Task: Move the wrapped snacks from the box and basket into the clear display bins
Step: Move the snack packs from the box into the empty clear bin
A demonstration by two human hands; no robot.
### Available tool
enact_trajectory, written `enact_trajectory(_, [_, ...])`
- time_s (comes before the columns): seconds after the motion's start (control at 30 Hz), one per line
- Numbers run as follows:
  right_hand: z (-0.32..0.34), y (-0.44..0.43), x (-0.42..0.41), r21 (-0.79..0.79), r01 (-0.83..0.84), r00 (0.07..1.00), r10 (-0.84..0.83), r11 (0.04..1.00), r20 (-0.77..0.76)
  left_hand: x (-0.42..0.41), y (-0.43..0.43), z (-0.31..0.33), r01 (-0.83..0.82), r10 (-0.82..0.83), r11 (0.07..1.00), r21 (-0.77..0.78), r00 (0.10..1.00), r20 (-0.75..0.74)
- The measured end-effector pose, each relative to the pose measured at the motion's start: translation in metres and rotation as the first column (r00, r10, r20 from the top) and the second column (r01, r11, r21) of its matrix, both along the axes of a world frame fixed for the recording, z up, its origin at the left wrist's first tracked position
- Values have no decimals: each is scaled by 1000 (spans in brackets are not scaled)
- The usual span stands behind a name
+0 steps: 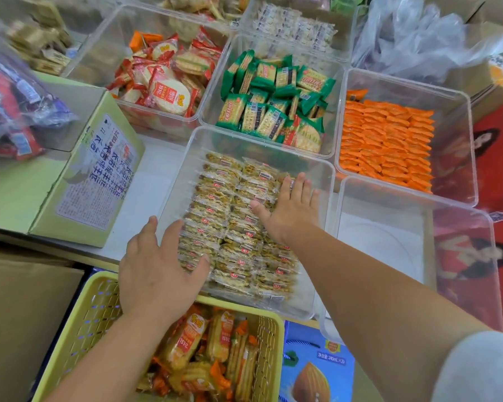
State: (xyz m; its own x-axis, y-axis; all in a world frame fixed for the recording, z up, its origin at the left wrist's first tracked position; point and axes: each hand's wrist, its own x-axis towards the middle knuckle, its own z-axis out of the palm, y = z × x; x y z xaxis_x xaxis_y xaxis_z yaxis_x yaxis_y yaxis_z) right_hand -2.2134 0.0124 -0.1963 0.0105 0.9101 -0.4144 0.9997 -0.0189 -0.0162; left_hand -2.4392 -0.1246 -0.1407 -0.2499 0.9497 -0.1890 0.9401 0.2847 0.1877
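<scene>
Head view: both hands are down in the front bin (183,166). The left hand (157,268) is at its near corner, and the right hand (291,210) lies flat on the stacked snacks (233,227). Both hands' fingers are straight and spread, gripping nothing. Orange packs (186,340) fill the basket (79,329), and the box (99,181) sits to the left.

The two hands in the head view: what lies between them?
In the head view, rows of clear-wrapped snacks in the near clear bin lie between the left hand and the right hand; both hands touch them.
</scene>
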Motion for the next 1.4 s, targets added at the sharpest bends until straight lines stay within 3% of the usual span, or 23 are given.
enact_trajectory(0.3, [-8, -7, -2, 82, 23, 999, -20, 996, -33, 0, 3, -1, 0, -1, 999, -44, 1000, -28])
enact_trajectory(0.47, [8, -6, 0, -13, 13, 999, -13, 1000, -35, -2, 1, -2, 30, -31, 999, -39, 999, -15])
enact_trajectory(0.6, [37, -43, -8, -79, 20, 988, -32, 997, -153, -7, 1, 3, 70, -68, 996, -59, 997, 47])
enact_trajectory(0.73, [75, -102, -29, -123, 15, 946, -54, 992, -319, -24, -7, 21, 212, -196, 972, -98, 969, 150])
enact_trajectory(0.9, [112, -164, -61, -90, -83, 913, 40, 993, -406, -68, -60, 54, 297, -296, 955, 6, 949, 107])
enact_trajectory(1.03, [126, -199, -92, -48, -267, 866, 218, 962, -450, -112, -125, 75, 105, -186, 945, 311, 951, 245])
enact_trajectory(1.1, [129, -209, -109, 33, -360, 846, 341, 932, -409, -130, -158, 82, 19, -123, 915, 402, 964, 234])
enact_trajectory(1.17, [132, -219, -131, 103, -424, 807, 427, 900, -408, -148, -192, 85, -47, -33, 927, 373, 978, 206])
enact_trajectory(1.27, [136, -238, -170, 146, -477, 706, 477, 867, -523, -177, -237, 83, -184, 148, 942, 281, 978, 146])
enact_trajectory(1.4, [139, -267, -223, 182, -598, 585, 580, 781, -567, -213, -288, 73, -374, 358, 913, 165, 926, 118])
